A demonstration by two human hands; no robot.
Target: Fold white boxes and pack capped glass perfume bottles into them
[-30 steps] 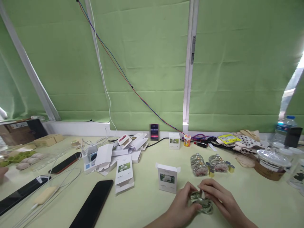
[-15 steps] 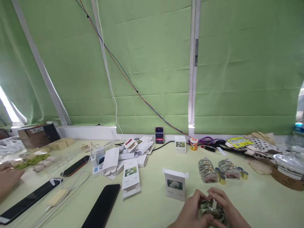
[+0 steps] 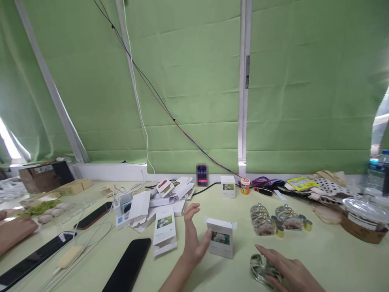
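My left hand [image 3: 196,239] is open beside an upright white box [image 3: 221,249] with a flower picture. Its fingers point upward and spread apart, and the thumb reaches the box's left edge; I cannot tell whether they touch. The box's top flaps stick out to the sides. At the lower right, my right hand [image 3: 288,269] has its thumb and fingers around the top of a clear, rounded glass bottle [image 3: 257,271]. The hand hides the bottle's neck and right side.
Behind stand several similar glass bottles [image 3: 263,221] with gold caps [image 3: 280,231]. Flattened white boxes [image 3: 164,229] are heaped left of centre, near a black phone [image 3: 127,263]. White cables [image 3: 91,243] cross the left side. Another person's hand [image 3: 18,231] is at the far left.
My left hand has let go of the glass bottle and moved left to the upright box, its fingers opening. My right hand stays at the bottle. The view has shifted slightly.
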